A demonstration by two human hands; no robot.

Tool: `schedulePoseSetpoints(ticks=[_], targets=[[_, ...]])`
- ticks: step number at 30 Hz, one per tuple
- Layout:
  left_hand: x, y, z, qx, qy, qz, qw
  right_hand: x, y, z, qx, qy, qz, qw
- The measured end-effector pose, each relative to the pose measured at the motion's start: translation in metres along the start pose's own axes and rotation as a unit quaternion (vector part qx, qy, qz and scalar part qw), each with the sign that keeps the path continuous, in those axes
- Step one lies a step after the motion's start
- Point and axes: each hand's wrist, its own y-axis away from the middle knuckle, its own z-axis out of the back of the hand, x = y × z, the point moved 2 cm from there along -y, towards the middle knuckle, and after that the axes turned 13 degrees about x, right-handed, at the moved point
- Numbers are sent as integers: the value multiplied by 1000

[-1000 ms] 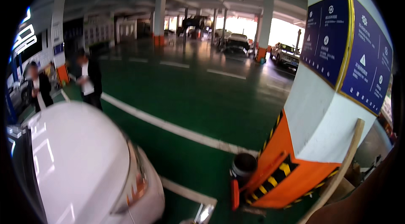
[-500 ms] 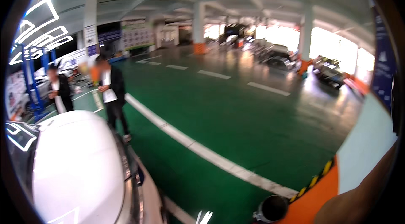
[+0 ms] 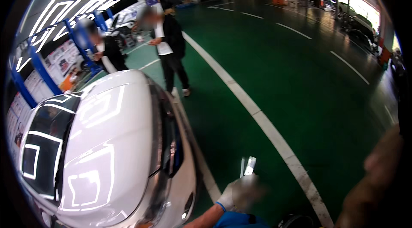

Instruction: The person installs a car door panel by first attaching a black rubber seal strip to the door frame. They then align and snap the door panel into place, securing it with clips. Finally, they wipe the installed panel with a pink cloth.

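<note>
My left hand (image 3: 240,194), in a white glove with a blue cuff edge, comes in at the bottom beside the car's front. It is closed on a silvery metal piece (image 3: 249,166) with two narrow upright parts; blur hides its exact kind. The fingers are smeared. Left of this hand stands a white car (image 3: 116,142), its hood shut and reflecting ceiling lights. My bare right arm (image 3: 382,163) rises along the right rim, blurred, with its hand out of sight.
Two people in dark jackets, one person (image 3: 171,43) and another person (image 3: 105,50), stand beyond the car. Blue lift posts (image 3: 45,73) rise at left. A white floor line (image 3: 257,114) crosses the green floor (image 3: 300,77). Other cars (image 3: 362,28) stand far right.
The view has swung right-to-left and down, so the car and people sit farther right. My gloved left hand with the silvery piece has come into view; the bin and orange-based wall have left it.
</note>
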Motion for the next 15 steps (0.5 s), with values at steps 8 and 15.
schedulePoseSetpoints(ticks=[8, 15], targets=[[140, -247, 12, 69, 553, -106, 824, -221, 171, -337, 94, -529, -513, 669], [215, -395, -15, 225, 530, 41, 817, -231, 260, -555, -103, -788, -585, 161]])
